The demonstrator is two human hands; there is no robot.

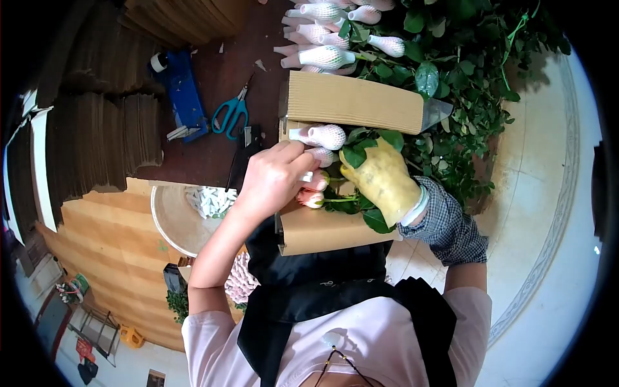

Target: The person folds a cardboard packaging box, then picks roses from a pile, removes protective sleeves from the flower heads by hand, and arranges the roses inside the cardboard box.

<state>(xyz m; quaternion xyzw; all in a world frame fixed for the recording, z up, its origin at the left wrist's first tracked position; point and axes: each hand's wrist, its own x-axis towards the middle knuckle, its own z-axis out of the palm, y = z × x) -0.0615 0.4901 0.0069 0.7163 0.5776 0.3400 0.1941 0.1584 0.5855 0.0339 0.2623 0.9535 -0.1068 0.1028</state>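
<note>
the left hand [274,175] and the right hand [380,180] are working close together

the netted roses [330,136] and the bare pink roses [311,198] are lying between the far cardboard flap [354,97] and the near cardboard flap [335,231]. the left hand's bent fingers are touching the flower heads, beside a small white piece [307,176]; whether they are gripping, i cannot tell. the right hand, which is wearing a yellow glove [390,200], is resting among the leaves [354,155] to the right; its fingers are partly hiding, so i cannot tell its grip. it seems that the arranging of roses is going on. the next move is probably calling for light fingers at the heads and a steady support at the stems [340,200].
</note>
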